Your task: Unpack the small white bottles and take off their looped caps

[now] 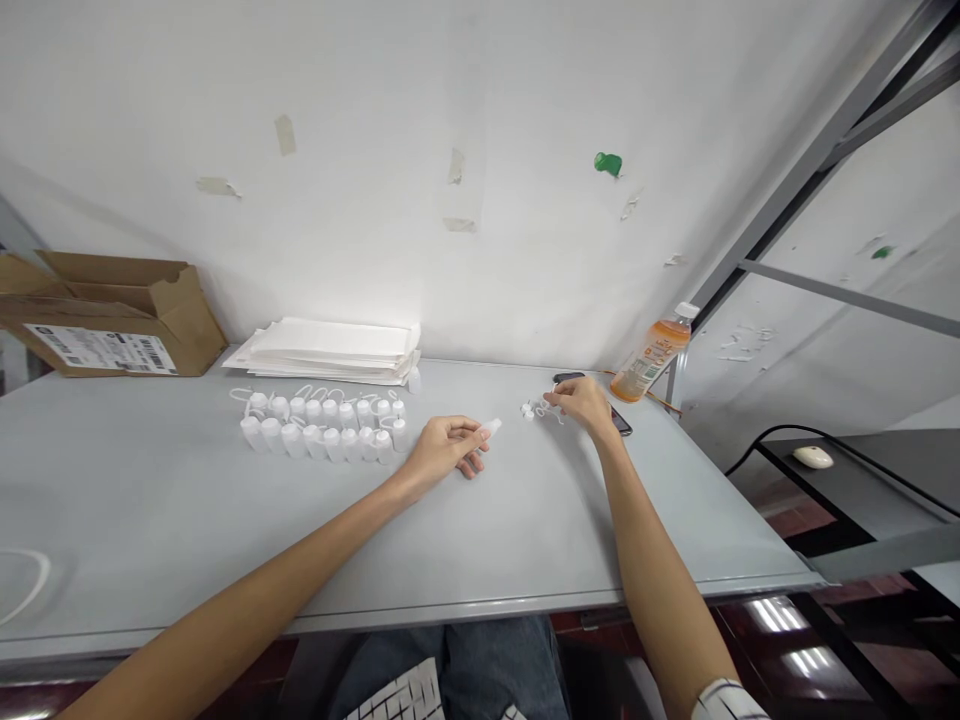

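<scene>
Bottle in hand: a small white plastic dropper bottle (489,430) sits in my left hand (442,450), at centre frame above the grey table's front edge, its tip turned toward my other hand.
Left hand: curled closed around the bottle, which seems to keep it steady and clear of the table.
Right hand: my right hand (581,405) is narrowly pinched at small white plastic caps with looped tethers (534,410); I cannot tell how firmly.
Nearby: a black phone (619,422) lies under my right wrist.
Left of centre: two tight rows of white plastic bottles (322,432), apparently grouped to stay within reach, lie on the pale grey table (150,500).
Far edge: a stack of white paper sheets (322,350), a brown cardboard box (112,315) at upper left, and an orange drink in a clear plastic bottle (651,355) at right.
</scene>
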{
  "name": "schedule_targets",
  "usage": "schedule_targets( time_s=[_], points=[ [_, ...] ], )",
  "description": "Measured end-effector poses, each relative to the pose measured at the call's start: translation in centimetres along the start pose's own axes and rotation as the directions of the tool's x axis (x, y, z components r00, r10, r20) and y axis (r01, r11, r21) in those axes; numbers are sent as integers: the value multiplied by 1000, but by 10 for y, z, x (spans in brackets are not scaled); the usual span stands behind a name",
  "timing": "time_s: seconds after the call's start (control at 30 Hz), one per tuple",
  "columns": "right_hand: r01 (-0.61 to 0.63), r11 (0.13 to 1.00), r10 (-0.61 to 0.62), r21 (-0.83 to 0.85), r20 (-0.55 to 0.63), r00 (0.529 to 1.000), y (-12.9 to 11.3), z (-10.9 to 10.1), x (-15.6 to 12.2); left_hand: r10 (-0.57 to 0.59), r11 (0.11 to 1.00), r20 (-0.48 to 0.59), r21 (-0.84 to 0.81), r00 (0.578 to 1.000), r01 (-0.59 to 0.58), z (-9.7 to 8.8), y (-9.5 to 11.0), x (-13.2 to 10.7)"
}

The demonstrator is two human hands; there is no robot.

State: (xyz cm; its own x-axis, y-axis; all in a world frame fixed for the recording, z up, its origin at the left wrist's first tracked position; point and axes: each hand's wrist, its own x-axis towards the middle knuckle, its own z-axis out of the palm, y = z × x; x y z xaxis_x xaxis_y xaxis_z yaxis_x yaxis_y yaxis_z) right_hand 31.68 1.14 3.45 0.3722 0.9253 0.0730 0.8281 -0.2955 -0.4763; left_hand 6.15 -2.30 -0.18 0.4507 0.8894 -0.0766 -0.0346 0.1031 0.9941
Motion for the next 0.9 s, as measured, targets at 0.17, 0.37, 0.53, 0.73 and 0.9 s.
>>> schedule_targets(
  time_s=[0.17,0.37,0.53,0.73,0.9],
  points=[
    [-13,1000,13,-17,-8,1000,0,0,0,8,1000,7,10,1000,-8,0,0,0],
    [-30,997,27,-66,-45,999,0,-1,0,0,1000,2,11,1000,0,0,0,0],
    [-53,996,44,-70,-115,992,1,-5,0,1,1000,-1,27,1000,-1,0,1,-1],
    [-36,998,47,59,-186,981,2,-11,-1,8,1000,2,28,1000,-8,0,1,-1],
    [70,980,-27,188,-222,975,-2,-14,-4,22,999,3,27,1000,-22,0,0,-1]
  ],
)
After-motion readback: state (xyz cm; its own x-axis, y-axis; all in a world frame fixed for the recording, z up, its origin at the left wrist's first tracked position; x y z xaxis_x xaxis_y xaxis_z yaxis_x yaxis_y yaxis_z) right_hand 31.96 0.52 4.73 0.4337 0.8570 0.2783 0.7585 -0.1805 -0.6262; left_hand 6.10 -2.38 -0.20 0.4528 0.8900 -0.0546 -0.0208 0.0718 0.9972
